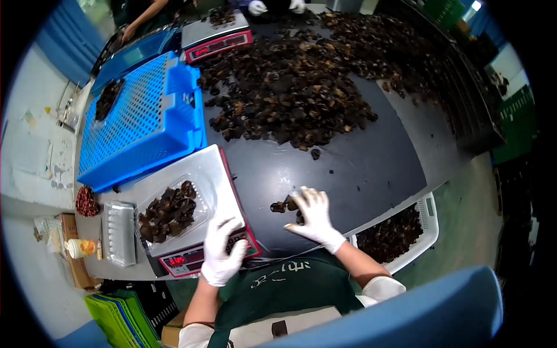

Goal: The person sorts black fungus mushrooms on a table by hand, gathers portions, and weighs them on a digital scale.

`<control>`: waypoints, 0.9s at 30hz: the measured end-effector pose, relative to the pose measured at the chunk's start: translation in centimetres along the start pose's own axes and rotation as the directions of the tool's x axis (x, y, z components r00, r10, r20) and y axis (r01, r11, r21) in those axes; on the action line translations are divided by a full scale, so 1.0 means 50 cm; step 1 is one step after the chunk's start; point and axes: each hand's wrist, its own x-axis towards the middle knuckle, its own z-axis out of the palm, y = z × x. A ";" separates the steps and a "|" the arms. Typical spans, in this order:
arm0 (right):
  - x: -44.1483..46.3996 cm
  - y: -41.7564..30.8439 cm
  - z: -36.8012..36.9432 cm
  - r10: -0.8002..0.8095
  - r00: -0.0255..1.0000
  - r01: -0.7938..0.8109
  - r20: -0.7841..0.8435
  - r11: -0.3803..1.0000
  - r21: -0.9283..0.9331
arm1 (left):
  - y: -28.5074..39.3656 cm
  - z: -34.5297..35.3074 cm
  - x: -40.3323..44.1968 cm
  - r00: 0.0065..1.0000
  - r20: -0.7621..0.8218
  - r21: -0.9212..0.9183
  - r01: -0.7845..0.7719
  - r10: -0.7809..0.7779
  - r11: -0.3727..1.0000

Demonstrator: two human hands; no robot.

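Observation:
My left hand [223, 250], in a white glove, rests at the front right edge of a digital scale [223, 191]. Its thumb and fingers are apart and nothing shows in them. On the scale sits a clear plastic tray [203, 203] with dark brown pieces that look like wood ear mushrooms [168, 213]. My right hand [316, 217], gloved too, lies with fingers spread on the dark tabletop [371, 168]. A few loose mushroom pieces [282, 205] are beside its fingertips, one partly under the hand.
A big mushroom heap [284, 93] covers the table's far part. Left stands an upturned blue crate [136, 116]; stacked clear trays [120, 232] lie nearer. A white basket [429, 223] of mushrooms is below the right edge. Other people's hands [258, 7] and another scale [217, 37] are at the back.

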 end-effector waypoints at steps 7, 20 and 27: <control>0.050 0.022 0.077 -0.222 0.974 0.227 -0.046 0.961 0.159 | -0.012 0.180 0.074 0.996 0.072 -0.136 0.053 -0.043 0.989; 0.009 0.160 0.033 -0.278 0.960 0.277 -0.037 0.920 0.279 | -0.138 0.502 0.305 0.961 0.221 0.209 -0.214 0.167 0.954; 0.003 0.235 -0.035 0.137 0.984 -0.032 -0.118 0.776 0.630 | -0.182 0.529 0.298 0.934 0.220 0.278 -0.335 0.280 0.900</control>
